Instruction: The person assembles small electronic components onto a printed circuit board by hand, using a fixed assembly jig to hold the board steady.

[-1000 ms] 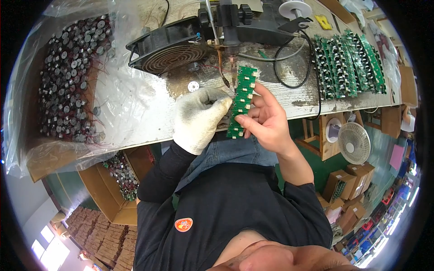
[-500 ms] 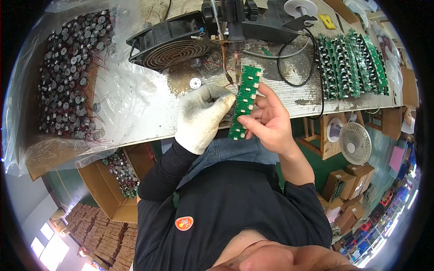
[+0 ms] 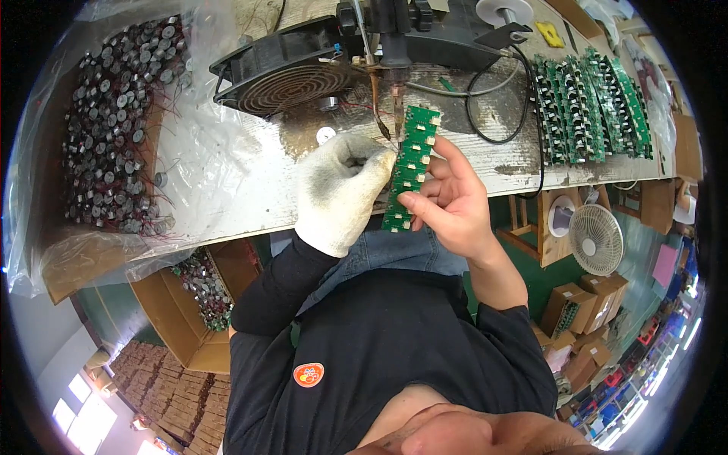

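Observation:
My bare right hand grips a green circuit board strip by its right edge, thumb across its face. The strip stands nearly upright and carries small white connectors. My left hand, in a whitish glove, has thumb and fingertips pinched together at the strip's left edge; what lies between them is too small to make out. Just above, the tip of a mounted soldering iron comes down beside the strip's upper end. A thin bent tube ends close to the same spot.
A black fan stands behind my left hand. On the left, an open box holds many small round metal parts with wires. Stacked circuit boards lie at the right. A black cable loops across the bench, near a yellow sponge.
My gloved left hand has shifted slightly and now partly covers the small white disc behind it. The circuit board strip has risen slightly in my right hand.

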A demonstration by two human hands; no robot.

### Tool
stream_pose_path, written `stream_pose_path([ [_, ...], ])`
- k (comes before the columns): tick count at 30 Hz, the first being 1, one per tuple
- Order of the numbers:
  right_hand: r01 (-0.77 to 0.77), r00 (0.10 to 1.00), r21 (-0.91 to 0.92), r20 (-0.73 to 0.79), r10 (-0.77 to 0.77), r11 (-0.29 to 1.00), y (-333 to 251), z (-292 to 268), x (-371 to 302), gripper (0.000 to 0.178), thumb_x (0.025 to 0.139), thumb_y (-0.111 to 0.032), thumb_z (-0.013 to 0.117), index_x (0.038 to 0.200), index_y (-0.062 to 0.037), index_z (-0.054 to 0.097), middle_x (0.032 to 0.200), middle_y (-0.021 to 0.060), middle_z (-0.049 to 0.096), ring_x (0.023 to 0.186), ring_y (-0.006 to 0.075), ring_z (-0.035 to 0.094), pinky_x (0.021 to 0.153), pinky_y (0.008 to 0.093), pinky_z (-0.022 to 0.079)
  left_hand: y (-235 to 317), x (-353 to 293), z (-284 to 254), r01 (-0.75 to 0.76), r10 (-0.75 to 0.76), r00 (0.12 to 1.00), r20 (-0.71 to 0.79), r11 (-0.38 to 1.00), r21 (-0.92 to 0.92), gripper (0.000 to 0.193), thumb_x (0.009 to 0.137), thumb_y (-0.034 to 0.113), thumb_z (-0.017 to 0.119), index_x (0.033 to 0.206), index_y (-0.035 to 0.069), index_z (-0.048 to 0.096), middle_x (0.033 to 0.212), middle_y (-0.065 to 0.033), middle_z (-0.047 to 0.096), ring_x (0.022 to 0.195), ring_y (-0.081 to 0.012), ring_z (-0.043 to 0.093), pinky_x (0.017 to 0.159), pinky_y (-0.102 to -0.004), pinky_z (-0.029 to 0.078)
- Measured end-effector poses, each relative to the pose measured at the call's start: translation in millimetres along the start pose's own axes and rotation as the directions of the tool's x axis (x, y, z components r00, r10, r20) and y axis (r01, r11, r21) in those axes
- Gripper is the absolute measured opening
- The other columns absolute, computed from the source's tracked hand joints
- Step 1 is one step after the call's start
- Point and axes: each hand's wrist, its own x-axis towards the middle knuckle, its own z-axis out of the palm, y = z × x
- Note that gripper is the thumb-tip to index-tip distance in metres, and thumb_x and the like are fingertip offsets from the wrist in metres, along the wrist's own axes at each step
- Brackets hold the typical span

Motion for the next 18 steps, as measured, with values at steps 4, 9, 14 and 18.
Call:
stream_pose_path([
  [4,0.014,1.000,0.006,0.002,-0.014,1.000,-1,0,0,0.071,0.084,0.008,0.062,0.143,-0.0001,0.024,0.108,0.0156,0.059,0.069,0.0110,0.061,0.051,0.0211,0.049,4,-2,2,0.016,-0.016,1.000,-0.009,1.000,0.008,0.015,0.087,0.008,0.065,0.096,-0.003,0.065,0.084,-0.0048,0.067,0.073,-0.0075,0.060,0.064,-0.0227,0.049],
  [9,-0.026,1.000,-0.025,-0.002,0.026,0.999,2,-3,0,0.072,0.083,0.008,0.063,0.143,-0.0001,0.024,0.107,0.0154,0.059,0.069,0.0112,0.061,0.051,0.0211,0.049,-6,1,0,0.034,-0.034,0.999,0.000,0.997,0.070,0.015,0.087,0.010,0.065,0.094,-0.003,0.065,0.081,-0.0041,0.067,0.071,-0.0067,0.060,0.063,-0.0225,0.049],
  [14,-0.030,1.000,-0.043,-0.003,0.030,0.999,0,-1,2,0.072,0.083,0.007,0.063,0.143,-0.0004,0.024,0.107,0.0151,0.059,0.069,0.0116,0.061,0.050,0.0216,0.049,-5,3,-4,0.070,-0.070,0.997,0.043,0.998,-0.001,0.017,0.087,0.011,0.065,0.094,-0.004,0.064,0.080,-0.0042,0.066,0.071,-0.0068,0.059,0.062,-0.0227,0.048],
  [18,-0.063,0.998,-0.003,-0.019,0.063,0.998,4,1,5,0.074,0.083,0.008,0.063,0.144,-0.0011,0.023,0.103,0.0141,0.058,0.067,0.0135,0.061,0.048,0.0234,0.049,-18,-9,-31,-0.309,0.329,0.944,0.027,0.852,0.423,0.029,0.077,0.008,0.072,0.101,-0.001,0.061,0.091,-0.0117,0.062,0.075,-0.0171,0.062,0.066,-0.0281,0.051],
])
